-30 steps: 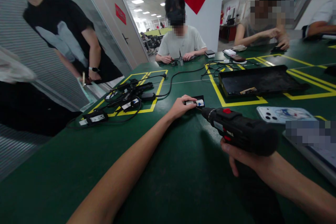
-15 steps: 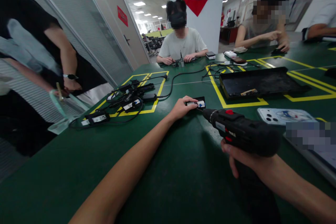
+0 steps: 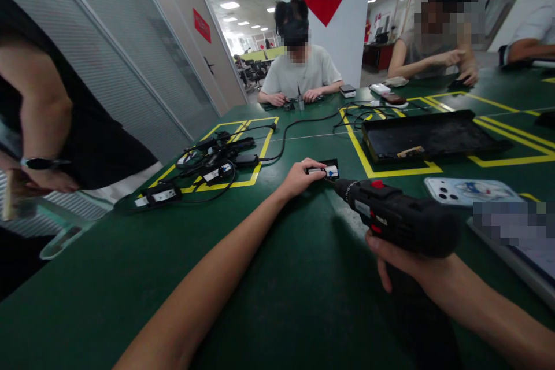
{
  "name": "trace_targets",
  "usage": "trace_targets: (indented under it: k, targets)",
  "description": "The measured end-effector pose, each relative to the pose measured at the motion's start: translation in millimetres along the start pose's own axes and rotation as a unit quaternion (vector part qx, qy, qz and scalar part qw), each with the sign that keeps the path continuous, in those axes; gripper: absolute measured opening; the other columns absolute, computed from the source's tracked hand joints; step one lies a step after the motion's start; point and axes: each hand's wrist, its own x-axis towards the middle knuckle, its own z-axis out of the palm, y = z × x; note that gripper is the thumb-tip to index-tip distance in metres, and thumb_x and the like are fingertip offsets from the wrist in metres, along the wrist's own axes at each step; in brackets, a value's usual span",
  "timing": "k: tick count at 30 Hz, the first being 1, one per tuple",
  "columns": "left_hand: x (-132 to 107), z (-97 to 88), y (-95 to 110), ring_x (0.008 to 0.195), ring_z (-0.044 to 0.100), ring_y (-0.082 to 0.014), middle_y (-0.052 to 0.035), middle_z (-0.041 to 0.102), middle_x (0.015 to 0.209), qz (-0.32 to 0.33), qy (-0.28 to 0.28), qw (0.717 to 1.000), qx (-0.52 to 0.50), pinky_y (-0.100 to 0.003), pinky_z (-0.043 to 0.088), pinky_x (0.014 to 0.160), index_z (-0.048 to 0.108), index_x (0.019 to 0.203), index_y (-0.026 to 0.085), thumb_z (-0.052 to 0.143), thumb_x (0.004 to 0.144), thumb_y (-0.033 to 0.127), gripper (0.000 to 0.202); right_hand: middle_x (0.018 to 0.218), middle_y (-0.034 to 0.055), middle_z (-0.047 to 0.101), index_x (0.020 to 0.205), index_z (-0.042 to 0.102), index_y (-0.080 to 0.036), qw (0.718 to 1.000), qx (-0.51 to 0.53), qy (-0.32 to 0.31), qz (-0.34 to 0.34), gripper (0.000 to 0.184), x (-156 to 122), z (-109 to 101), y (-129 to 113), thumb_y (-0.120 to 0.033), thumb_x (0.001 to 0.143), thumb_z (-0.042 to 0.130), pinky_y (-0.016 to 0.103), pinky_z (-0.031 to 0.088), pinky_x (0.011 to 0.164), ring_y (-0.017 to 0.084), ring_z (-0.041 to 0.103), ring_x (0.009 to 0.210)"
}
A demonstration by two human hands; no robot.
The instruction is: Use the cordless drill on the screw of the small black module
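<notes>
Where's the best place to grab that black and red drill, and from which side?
Probably by its handle, from behind, where the right hand has it. The handle drops below the long body, so fingers can wrap round it. The front looks wrong: the chuck and thin bit stick out there, towards the left hand.

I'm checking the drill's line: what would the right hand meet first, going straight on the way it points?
Probably the small black-and-white part held by the left hand: the drill in the right hand points that way, though whether its bit touches is unclear.
</notes>
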Motion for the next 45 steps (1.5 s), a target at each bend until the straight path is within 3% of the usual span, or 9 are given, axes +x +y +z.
trace_targets:
  k: [7, 15, 25, 34, 45]
  targets:
    - [0, -1.1, 0, 0.096, 0.058, -0.0194, -0.0061, 0.064, 0.102, 0.001, -0.007, 1.000, -0.008, -0.031, 0.043, 0.087, 0.069, 0.103, 0.018, 0.064, 0.077, 0.033, 0.030, 0.056, 0.0000, 0.061, 0.098, 0.060, -0.017, 0.998, 0.026, 0.007, 0.049, 0.031, 2, 3, 5, -0.044, 0.084, 0.055, 0.032, 0.047, 0.060, 0.017, 0.061, 0.055]
    - [0, -2.0, 0, 0.098, 0.057, -0.0198, -0.0065, 0.063, 0.104, 0.004, -0.010, 1.000, -0.014, -0.032, 0.042, 0.089, 0.069, 0.104, 0.018, 0.064, 0.077, 0.034, 0.031, 0.056, -0.0006, 0.061, 0.095, 0.058, -0.017, 0.998, 0.037, 0.002, 0.056, 0.030, 3, 2, 9, -0.045, 0.086, 0.052, 0.033, 0.045, 0.062, 0.017, 0.061, 0.055]
    - [1, -2.1, 0, 0.099, 0.057, -0.0202, -0.0072, 0.063, 0.104, 0.002, -0.013, 1.000, -0.012, -0.032, 0.042, 0.090, 0.069, 0.104, 0.018, 0.065, 0.077, 0.034, 0.032, 0.057, 0.0009, 0.063, 0.085, 0.063, -0.019, 0.996, -0.021, 0.006, 0.082, 0.032, 3, 4, 7, -0.049, 0.085, 0.050, 0.033, 0.044, 0.069, 0.018, 0.060, 0.063]
    - [1, -3.2, 1, 0.100, 0.057, -0.0205, -0.0067, 0.063, 0.106, -0.003, -0.013, 1.000, -0.011, -0.033, 0.042, 0.091, 0.070, 0.104, 0.020, 0.064, 0.077, 0.034, 0.031, 0.054, -0.0005, 0.062, 0.099, 0.057, -0.018, 0.995, 0.004, 0.023, 0.095, 0.036, 2, 5, 8, -0.051, 0.084, 0.050, 0.034, 0.045, 0.068, 0.019, 0.061, 0.062]
    - [0, -2.7, 2, 0.101, 0.057, -0.0206, -0.0068, 0.062, 0.107, -0.007, -0.016, 1.000, -0.005, -0.034, 0.042, 0.092, 0.069, 0.105, 0.019, 0.063, 0.078, 0.034, 0.032, 0.055, -0.0020, 0.059, 0.097, 0.057, -0.018, 0.998, 0.003, 0.003, 0.055, 0.033, 1, 6, 2, -0.048, 0.086, 0.048, 0.033, 0.045, 0.068, 0.017, 0.059, 0.058]
